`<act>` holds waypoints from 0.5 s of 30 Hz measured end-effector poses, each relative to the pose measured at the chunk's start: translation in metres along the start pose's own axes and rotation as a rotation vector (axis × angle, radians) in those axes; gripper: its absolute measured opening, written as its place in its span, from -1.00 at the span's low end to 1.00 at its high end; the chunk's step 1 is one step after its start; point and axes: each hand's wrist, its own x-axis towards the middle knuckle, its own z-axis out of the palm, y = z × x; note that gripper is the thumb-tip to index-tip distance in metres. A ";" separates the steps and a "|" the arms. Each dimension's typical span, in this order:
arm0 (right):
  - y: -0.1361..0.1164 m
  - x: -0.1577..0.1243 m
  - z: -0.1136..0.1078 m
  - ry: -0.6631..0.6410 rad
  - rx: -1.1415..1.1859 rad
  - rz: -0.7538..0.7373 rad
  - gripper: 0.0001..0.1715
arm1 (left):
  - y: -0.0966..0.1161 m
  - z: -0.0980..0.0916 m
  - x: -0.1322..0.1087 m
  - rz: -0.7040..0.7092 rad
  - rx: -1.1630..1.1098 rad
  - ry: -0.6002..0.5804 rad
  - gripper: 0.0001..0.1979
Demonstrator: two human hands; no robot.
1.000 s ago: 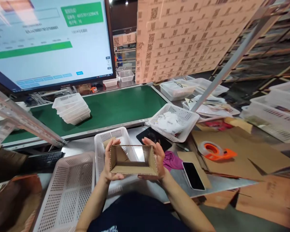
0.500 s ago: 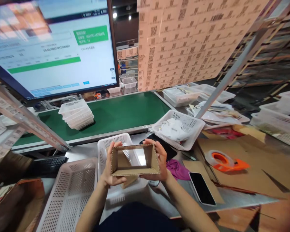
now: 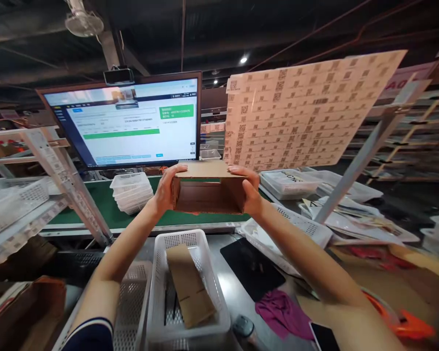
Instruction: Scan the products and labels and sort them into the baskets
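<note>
Between my two hands I hold a brown cardboard box (image 3: 208, 170), an open-ended sleeve whose hollow inside faces me. My left hand (image 3: 167, 187) grips its left side, fingertips over the top edge. On the opposite side my right hand (image 3: 251, 187) is wrapped round it in the same way. The box is raised in front of the monitor's lower edge and the green conveyor belt (image 3: 89, 189). Below it stands a white perforated basket (image 3: 215, 278) with a flat brown cardboard piece (image 3: 190, 287) leaning inside.
A monitor (image 3: 131, 144) and a hanging code sheet (image 3: 289, 117) stand behind. Stacked white baskets (image 3: 131, 192) sit on the belt. To the right are a purple cloth (image 3: 283, 312), a phone (image 3: 324, 336), an orange tape dispenser (image 3: 406, 324) and a basket of papers (image 3: 318, 234). A mouse (image 3: 243, 325) lies near.
Both hands have lifted the box up and away from me, from over the basket to the monitor's lower edge. My view has tilted upward, and the cardboard in the basket is now uncovered.
</note>
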 end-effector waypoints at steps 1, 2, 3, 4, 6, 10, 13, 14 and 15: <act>-0.001 0.001 -0.001 0.004 -0.041 -0.117 -0.39 | -0.004 0.003 -0.005 -0.020 -0.002 -0.006 0.38; -0.002 0.002 -0.002 0.008 -0.085 -0.226 -0.34 | -0.007 0.005 -0.011 -0.035 -0.010 -0.012 0.38; -0.003 0.003 -0.003 0.009 -0.124 -0.303 -0.28 | -0.010 0.008 -0.015 -0.047 -0.018 -0.024 0.38; -0.004 0.003 -0.005 0.007 -0.152 -0.335 -0.24 | -0.012 0.009 -0.019 -0.060 -0.025 -0.034 0.38; -0.006 0.002 -0.008 0.015 -0.182 -0.311 -0.20 | -0.014 0.013 -0.023 -0.098 -0.024 -0.075 0.39; -0.006 -0.001 -0.015 0.013 -0.213 -0.303 -0.07 | -0.014 0.022 -0.024 -0.131 -0.062 -0.094 0.39; -0.005 -0.002 -0.018 -0.001 -0.231 -0.316 0.12 | -0.015 0.029 -0.025 -0.083 -0.117 -0.058 0.28; -0.005 -0.002 -0.018 -0.008 -0.238 -0.311 0.17 | -0.017 0.031 -0.027 -0.082 -0.124 -0.053 0.21; -0.004 -0.003 -0.018 -0.015 -0.245 -0.305 0.21 | -0.019 0.033 -0.029 -0.097 -0.127 -0.051 0.13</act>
